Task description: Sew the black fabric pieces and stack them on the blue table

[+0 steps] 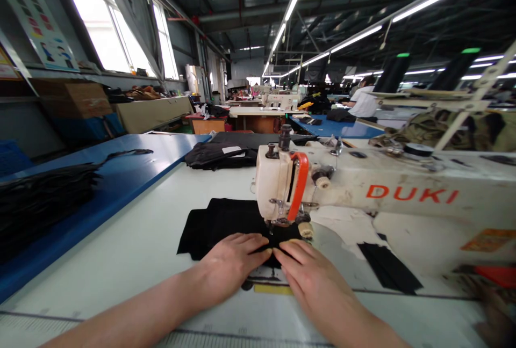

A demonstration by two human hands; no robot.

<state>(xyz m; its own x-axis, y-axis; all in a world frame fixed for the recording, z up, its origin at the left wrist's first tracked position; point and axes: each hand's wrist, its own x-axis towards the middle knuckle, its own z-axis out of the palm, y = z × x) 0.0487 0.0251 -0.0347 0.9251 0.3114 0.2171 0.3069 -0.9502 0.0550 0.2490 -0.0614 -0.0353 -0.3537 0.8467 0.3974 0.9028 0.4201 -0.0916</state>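
Observation:
A piece of black fabric (229, 224) lies on the pale table under the head of a white sewing machine (278, 187). My left hand (234, 259) rests flat on its near edge, fingers stretched toward the needle area. From the other side, my right hand (308, 270) presses its fingertips on the same cloth, close to the left fingertips. Both hands hold the fabric down without gripping it. The presser foot (271, 227) sits just beyond my fingertips; the needle itself is too small to make out.
Narrow black fabric strips (389, 267) lie on the machine bed at right. Folded black cloth (221, 154) sits behind the machine head. On the blue table (137, 181) at left is a stack of black pieces (44, 197). A person (363, 102) sits farther back.

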